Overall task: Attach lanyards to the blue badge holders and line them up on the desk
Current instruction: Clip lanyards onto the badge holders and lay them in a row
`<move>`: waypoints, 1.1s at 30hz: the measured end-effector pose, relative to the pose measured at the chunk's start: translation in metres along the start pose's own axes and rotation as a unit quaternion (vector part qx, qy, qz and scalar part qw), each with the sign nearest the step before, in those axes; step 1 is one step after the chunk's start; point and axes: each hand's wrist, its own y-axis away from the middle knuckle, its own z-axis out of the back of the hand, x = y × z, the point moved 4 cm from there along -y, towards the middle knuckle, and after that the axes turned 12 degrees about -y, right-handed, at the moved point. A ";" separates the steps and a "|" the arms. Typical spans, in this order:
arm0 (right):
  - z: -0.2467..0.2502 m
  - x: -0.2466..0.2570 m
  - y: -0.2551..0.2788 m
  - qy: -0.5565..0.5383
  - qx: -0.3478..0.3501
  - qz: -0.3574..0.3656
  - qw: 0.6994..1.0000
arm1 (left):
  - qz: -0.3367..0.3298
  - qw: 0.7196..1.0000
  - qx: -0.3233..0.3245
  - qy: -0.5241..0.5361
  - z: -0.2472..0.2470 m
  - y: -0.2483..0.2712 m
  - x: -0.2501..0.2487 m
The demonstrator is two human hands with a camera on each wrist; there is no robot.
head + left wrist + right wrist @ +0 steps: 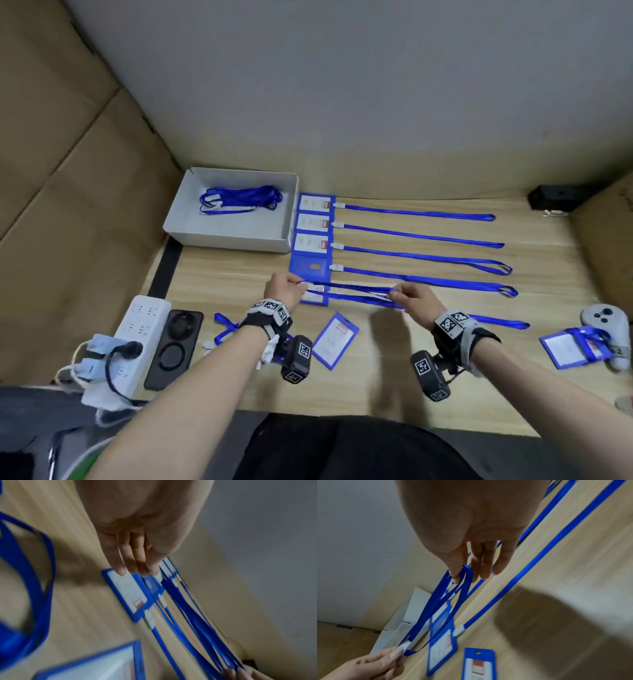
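While both bare hands hover low over a pale wood-grain desk (239,394), they stretch one blue fabric lanyard (352,289) taut between them. The left hand (286,291) pinches the lanyard's white plastic clip end (404,645) between thumb and fingertip. The right hand (416,299) pinches the folded loop of the strap (467,569) between thumb and forefinger, its other fingers relaxed.

Just under the held lanyard lies a blue plastic badge holder with a white card insert (315,298), the nearest in a column of five. The four holders above it (313,224) lie edge to edge, each clipped to a blue lanyard running straight out to the right (421,234); the fourth shows its plain blue back. The cards carry small red marks, but no writing is legible.

A white open cardboard box (224,236) sits left of the column, touching it, with a bundle of loose blue lanyards (239,198) inside. Nearer the person, a single blue badge holder (334,341) lies tilted between the wrists. Another holder wrapped in its strap (572,347) rests at the right, against a grey game controller (606,325). At the left are a white power strip (138,329) and a black phone (174,347) side by side. Both wrists wear black straps with square black-and-white code markers.
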 end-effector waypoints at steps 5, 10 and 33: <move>-0.049 0.067 -0.050 -0.061 -0.044 0.017 0.997 | -0.014 0.993 -0.064 0.095 0.072 -0.046 0.000; -0.100 0.127 -0.105 -0.105 -0.070 0.028 0.992 | -0.002 0.972 -0.121 0.202 0.131 -0.092 0.005; -0.212 0.189 -0.198 -0.147 -0.080 0.008 0.986 | 0.029 0.988 -0.072 0.132 0.219 -0.209 0.032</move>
